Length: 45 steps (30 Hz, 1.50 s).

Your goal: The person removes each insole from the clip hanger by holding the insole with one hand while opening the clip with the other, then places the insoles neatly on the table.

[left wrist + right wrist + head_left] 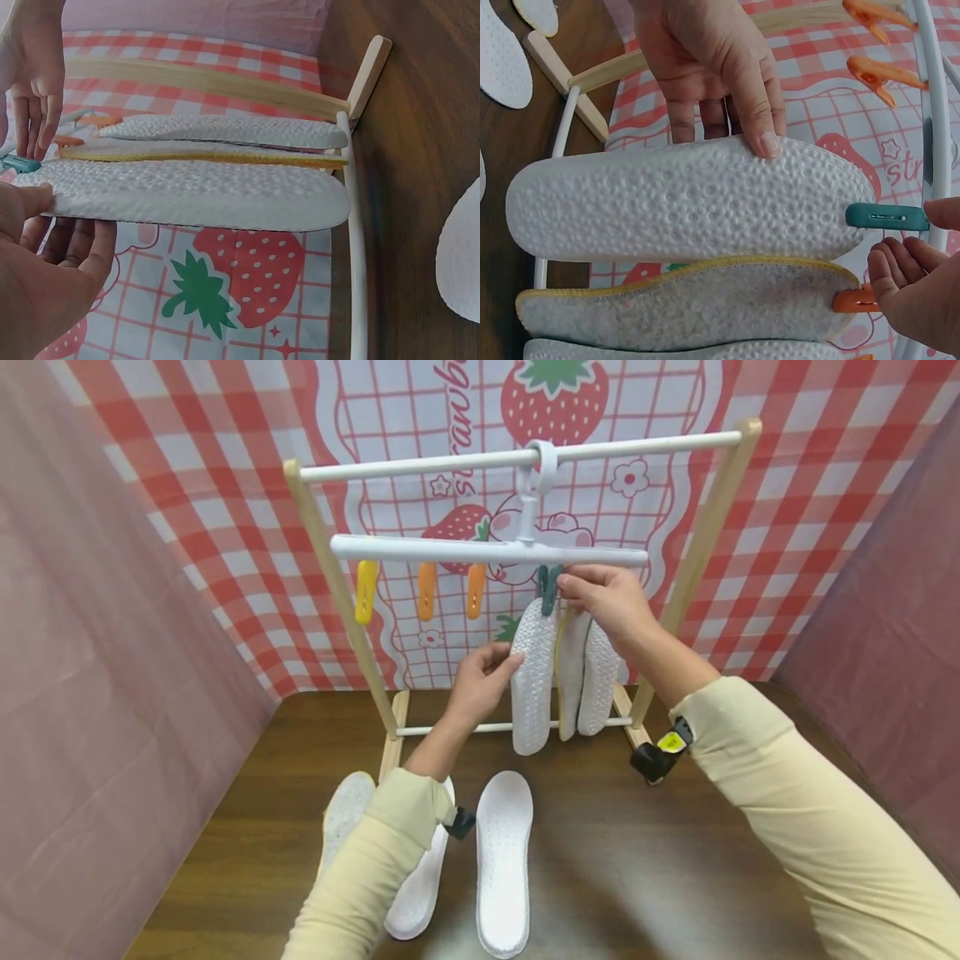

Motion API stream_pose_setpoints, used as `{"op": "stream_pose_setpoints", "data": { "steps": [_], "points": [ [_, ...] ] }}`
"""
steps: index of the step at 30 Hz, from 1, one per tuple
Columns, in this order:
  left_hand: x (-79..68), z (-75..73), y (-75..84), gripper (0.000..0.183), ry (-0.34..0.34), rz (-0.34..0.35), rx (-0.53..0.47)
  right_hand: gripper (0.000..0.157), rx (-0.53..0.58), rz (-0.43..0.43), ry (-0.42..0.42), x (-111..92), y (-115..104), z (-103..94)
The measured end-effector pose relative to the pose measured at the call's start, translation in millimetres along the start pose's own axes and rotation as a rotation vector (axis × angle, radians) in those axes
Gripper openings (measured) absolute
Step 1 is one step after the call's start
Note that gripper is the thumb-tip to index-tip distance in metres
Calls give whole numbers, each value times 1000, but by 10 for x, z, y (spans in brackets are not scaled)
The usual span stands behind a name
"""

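A white dimpled insole (532, 693) hangs by its upper end from a green clip (550, 589) under the white hanger (480, 551). My left hand (480, 681) pinches this insole's edge, thumb on the dimpled face and fingers behind, as the right wrist view shows. Beside the clip is my right hand (615, 602), its thumb tip at the clip's outer end and its other fingers loosely extended below. Next to this insole hang a yellow-edged insole (690, 304), held by an orange clip (855, 301), and another white dimpled insole (599, 681).
A yellow clip (366, 592) and two orange clips (427, 591) hang along the hanger's left half. The hanger hooks over the rack's top bar (435, 464). On the wooden table (622, 877) lie a white insole (504, 860), another partly behind the left sleeve, and a yellow-edged one (348, 806).
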<state>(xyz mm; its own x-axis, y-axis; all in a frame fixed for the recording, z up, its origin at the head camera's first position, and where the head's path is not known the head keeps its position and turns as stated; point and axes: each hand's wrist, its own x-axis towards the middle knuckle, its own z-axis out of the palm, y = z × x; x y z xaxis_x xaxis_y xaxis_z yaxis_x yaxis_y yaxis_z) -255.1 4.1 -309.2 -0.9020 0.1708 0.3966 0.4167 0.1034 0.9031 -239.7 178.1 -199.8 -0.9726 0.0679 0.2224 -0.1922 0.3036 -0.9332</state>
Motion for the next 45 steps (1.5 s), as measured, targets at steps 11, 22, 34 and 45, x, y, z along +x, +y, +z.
{"op": "stream_pose_setpoints", "data": {
  "steps": [11, 22, 34, 45],
  "points": [
    [-30, 21, 28, 26, -18, 14, -30, 42, 77, -2, -41, -26, -30, 43],
    [-43, 15, 50, 27, -42, 13, -43, 40, 19, 2, -47, -19, -43, 46],
    [-77, 23, 69, 29, -82, -30, -112, 41, 129, 0, -77, -28, -45, 31],
    [-95, 9, 80, 28, -82, -36, -131, 40, 77, 5, -81, -24, -36, 26]
  ]
}}
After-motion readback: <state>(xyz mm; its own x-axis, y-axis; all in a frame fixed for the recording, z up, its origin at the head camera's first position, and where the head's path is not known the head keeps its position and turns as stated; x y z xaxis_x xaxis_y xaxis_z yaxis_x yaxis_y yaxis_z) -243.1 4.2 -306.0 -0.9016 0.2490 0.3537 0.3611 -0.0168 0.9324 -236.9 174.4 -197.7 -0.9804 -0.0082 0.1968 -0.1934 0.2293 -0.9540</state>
